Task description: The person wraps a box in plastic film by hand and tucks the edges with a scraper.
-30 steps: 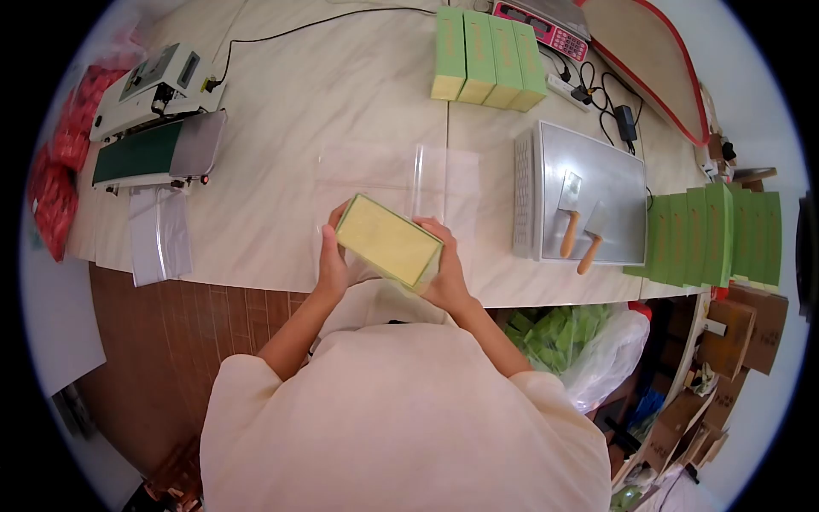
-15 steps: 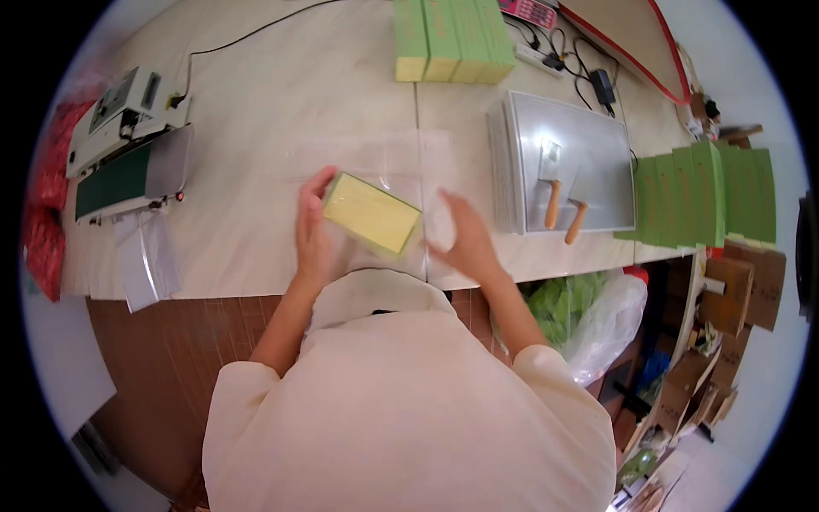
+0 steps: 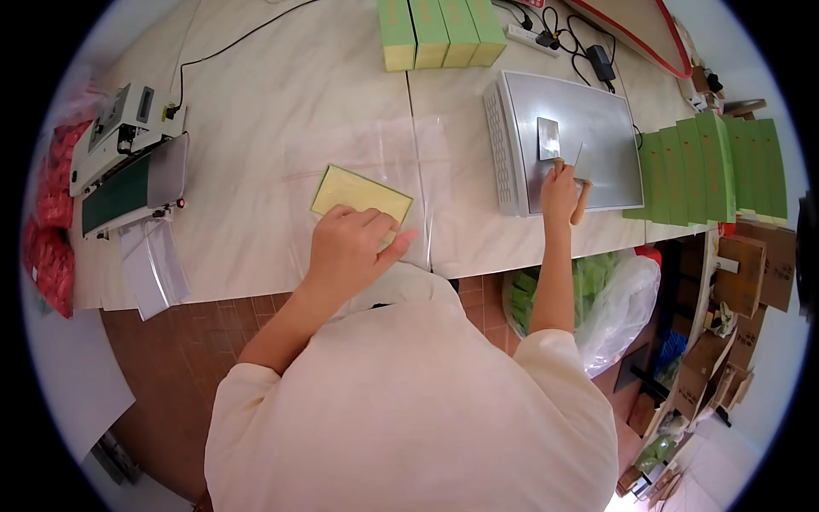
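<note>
While left fingers (image 3: 363, 217) spread over the box (image 3: 365, 191) edge, right fingers (image 3: 559, 174) pinch a scraper (image 3: 548, 140).

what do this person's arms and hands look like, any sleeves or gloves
The left sleeve and right sleeve are short, loose, plain and pale cream. Below them the forearms are bare. The left hand and right hand are ungloved; no watch or bracelet shows.

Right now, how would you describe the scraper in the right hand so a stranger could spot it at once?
Find the pale table, then the silver box on its right. At the box's flat top is a wooden-handled scraper. Unlike the second scraper right of it, this one has its handle in the right hand.
</note>
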Demonstrator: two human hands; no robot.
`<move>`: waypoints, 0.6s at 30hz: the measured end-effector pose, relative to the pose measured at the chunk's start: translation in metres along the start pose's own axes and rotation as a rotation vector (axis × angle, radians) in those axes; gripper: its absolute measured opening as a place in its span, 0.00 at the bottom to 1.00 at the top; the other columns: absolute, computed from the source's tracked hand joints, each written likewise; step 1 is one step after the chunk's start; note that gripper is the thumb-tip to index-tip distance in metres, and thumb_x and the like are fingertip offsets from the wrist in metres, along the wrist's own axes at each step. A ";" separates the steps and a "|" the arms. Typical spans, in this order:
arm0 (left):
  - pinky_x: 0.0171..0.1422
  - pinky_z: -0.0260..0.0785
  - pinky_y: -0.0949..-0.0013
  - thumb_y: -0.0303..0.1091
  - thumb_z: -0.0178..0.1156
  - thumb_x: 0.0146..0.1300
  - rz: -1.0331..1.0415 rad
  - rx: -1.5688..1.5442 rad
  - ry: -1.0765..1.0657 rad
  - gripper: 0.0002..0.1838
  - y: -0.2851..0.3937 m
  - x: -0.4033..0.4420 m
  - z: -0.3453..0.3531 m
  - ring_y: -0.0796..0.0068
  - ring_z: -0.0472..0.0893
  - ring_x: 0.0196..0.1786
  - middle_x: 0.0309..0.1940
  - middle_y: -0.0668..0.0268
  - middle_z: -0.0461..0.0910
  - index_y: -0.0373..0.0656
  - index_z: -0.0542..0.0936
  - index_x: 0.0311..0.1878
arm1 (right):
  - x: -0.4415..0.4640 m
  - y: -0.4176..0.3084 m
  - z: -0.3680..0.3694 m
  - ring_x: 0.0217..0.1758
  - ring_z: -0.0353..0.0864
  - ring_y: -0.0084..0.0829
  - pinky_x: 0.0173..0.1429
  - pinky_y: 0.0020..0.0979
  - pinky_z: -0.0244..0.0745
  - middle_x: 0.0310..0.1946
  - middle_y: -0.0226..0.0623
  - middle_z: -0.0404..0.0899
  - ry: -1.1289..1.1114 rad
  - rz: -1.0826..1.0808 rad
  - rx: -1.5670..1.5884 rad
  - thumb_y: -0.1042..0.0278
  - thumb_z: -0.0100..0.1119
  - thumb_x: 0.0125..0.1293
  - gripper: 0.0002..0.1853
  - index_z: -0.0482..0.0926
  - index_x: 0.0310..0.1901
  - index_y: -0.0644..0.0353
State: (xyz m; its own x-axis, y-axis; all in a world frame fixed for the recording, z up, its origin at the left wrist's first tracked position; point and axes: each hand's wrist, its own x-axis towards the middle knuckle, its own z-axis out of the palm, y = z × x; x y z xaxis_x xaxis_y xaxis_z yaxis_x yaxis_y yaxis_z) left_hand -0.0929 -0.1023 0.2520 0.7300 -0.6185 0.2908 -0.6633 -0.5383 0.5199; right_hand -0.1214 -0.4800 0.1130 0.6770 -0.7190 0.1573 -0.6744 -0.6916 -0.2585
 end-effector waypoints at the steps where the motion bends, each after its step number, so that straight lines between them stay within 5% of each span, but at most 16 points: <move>1: 0.38 0.69 0.66 0.37 0.69 0.58 -0.030 0.020 0.007 0.09 0.001 -0.001 0.002 0.70 0.75 0.23 0.27 0.71 0.83 0.44 0.82 0.29 | -0.004 -0.002 -0.004 0.38 0.83 0.50 0.43 0.47 0.76 0.34 0.50 0.83 0.002 -0.001 0.003 0.59 0.56 0.70 0.13 0.75 0.39 0.64; 3: 0.39 0.70 0.67 0.37 0.69 0.58 -0.036 0.026 0.084 0.08 0.002 -0.003 0.005 0.71 0.76 0.23 0.29 0.72 0.84 0.44 0.82 0.30 | -0.020 -0.006 -0.023 0.35 0.83 0.48 0.40 0.44 0.75 0.32 0.51 0.82 0.011 -0.175 0.462 0.61 0.54 0.72 0.13 0.76 0.44 0.65; 9: 0.47 0.70 0.67 0.34 0.69 0.58 -0.110 0.094 0.191 0.05 -0.005 -0.010 0.009 0.71 0.79 0.27 0.34 0.73 0.85 0.45 0.83 0.31 | -0.087 -0.061 -0.152 0.27 0.77 0.39 0.33 0.34 0.72 0.26 0.47 0.78 -0.521 -0.369 0.545 0.67 0.62 0.68 0.11 0.78 0.47 0.64; 11: 0.50 0.69 0.66 0.33 0.68 0.57 -0.148 0.095 0.167 0.05 -0.007 -0.013 0.008 0.71 0.80 0.30 0.35 0.73 0.85 0.45 0.83 0.31 | -0.100 -0.064 -0.169 0.27 0.77 0.40 0.33 0.35 0.72 0.26 0.44 0.79 -0.509 -0.576 0.537 0.69 0.65 0.64 0.11 0.79 0.45 0.64; 13: 0.56 0.66 0.61 0.33 0.69 0.57 -0.163 0.155 0.164 0.05 -0.010 -0.016 0.008 0.68 0.79 0.44 0.42 0.72 0.82 0.46 0.81 0.32 | -0.106 -0.064 -0.178 0.26 0.75 0.38 0.33 0.34 0.70 0.26 0.42 0.78 -0.506 -0.654 0.548 0.70 0.65 0.63 0.11 0.80 0.45 0.64; 18: 0.59 0.63 0.59 0.32 0.69 0.56 -0.178 0.141 0.194 0.05 -0.014 -0.017 0.011 0.65 0.76 0.50 0.47 0.71 0.80 0.46 0.81 0.31 | -0.118 -0.069 -0.179 0.26 0.75 0.41 0.34 0.37 0.70 0.27 0.40 0.80 -0.509 -0.787 0.591 0.72 0.66 0.59 0.11 0.80 0.43 0.63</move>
State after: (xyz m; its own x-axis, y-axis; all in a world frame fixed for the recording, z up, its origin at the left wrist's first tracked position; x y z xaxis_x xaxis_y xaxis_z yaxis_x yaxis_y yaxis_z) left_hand -0.0977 -0.0898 0.2310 0.8457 -0.3936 0.3605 -0.5286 -0.7112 0.4634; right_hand -0.2076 -0.3592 0.2829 0.9883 0.1129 0.1021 0.1521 -0.7037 -0.6941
